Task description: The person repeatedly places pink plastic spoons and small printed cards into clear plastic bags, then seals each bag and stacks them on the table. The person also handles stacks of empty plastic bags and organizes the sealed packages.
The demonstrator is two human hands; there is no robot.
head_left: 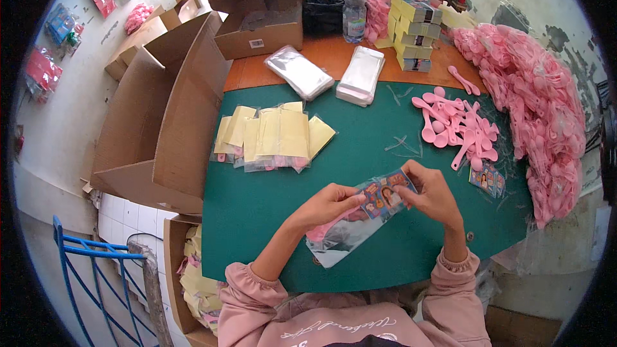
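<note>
In front of me, over the green table mat (257,231), both hands hold a clear plastic bag (337,250). My left hand (328,209) pinches the bag's side, thumb on top. A colourful printed card (384,198) lies at the bag's upper end, where my right hand (434,196) grips it between thumb and fingers. How far the card sits inside the bag I cannot tell. Something pink (321,228), perhaps a spoon, shows through the plastic near my left hand. Right of my hands are a heap of pink spoons (459,125) and some printed cards (487,180).
Filled bags with yellow cards (276,135) lie at left. Two stacks of clear bags (361,76) lie behind, near a water bottle (354,9) and card bundles (414,32). Bagged pink spoons (533,109) line the right edge. Cardboard boxes (160,122) stand left; a blue metal rack (96,250) is lower left.
</note>
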